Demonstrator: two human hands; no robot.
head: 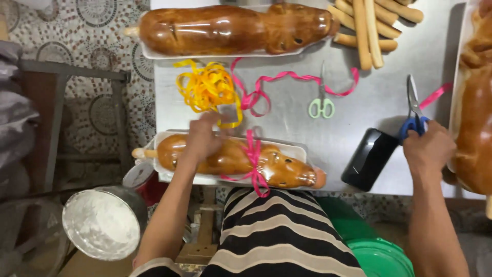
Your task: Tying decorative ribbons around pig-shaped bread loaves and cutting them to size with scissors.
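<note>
Blue-handled scissors (pixel 414 115) upright; wrapped glossy loaf (pixel 241 160), pink-ribboned, lying at table edge.

Green-handled scissors (pixel 322 105), breadsticks (pixel 369 25) and a black phone (pixel 369 159) lie on the table (pixel 389 87).

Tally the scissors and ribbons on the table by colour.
Blue-handled scissors, under the right hand: 1
Green-handled scissors: 1
Yellow ribbon bundle, by the left hand: 1
Loose pink ribbon: 1
Pink ribbon tied on wrapped bread: 1
Total: 5
</note>
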